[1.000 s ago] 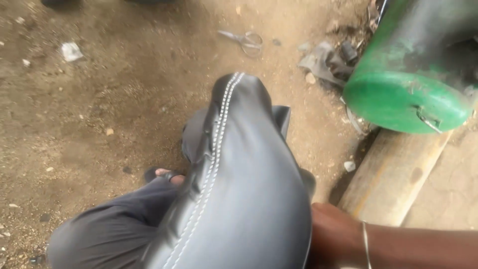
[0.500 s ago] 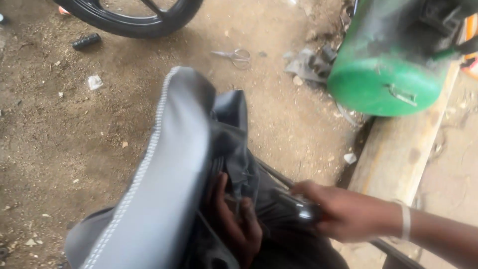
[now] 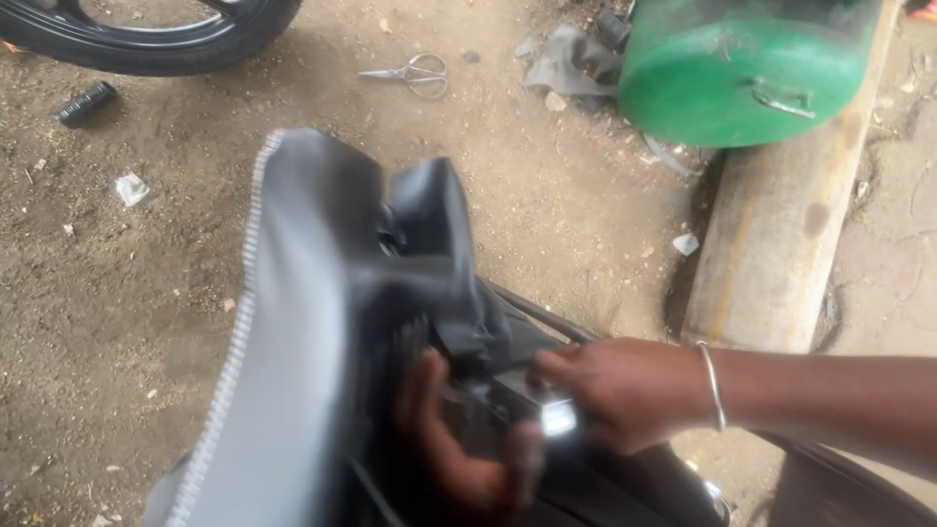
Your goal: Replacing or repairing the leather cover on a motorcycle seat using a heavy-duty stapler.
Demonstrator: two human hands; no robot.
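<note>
Your right hand (image 3: 625, 390) is closed around a small metal tool (image 3: 532, 405), pressing it against the underside of the dark seat cover (image 3: 293, 342). Your left hand (image 3: 459, 449) is curled under the cover's edge, gripping it. The cover lies over your lap, above the dirt ground (image 3: 117, 293). Scissors (image 3: 410, 73) lie on the ground near the green drum (image 3: 732, 73); a black tyre (image 3: 146, 39) sits at the top left.

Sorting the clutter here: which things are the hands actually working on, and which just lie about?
In hand:
grey cover, gripped by left hand
shiny metal part, pinched by right hand

Lying about:
scissors
green drum
wheel
black grip
concrete curb
</note>
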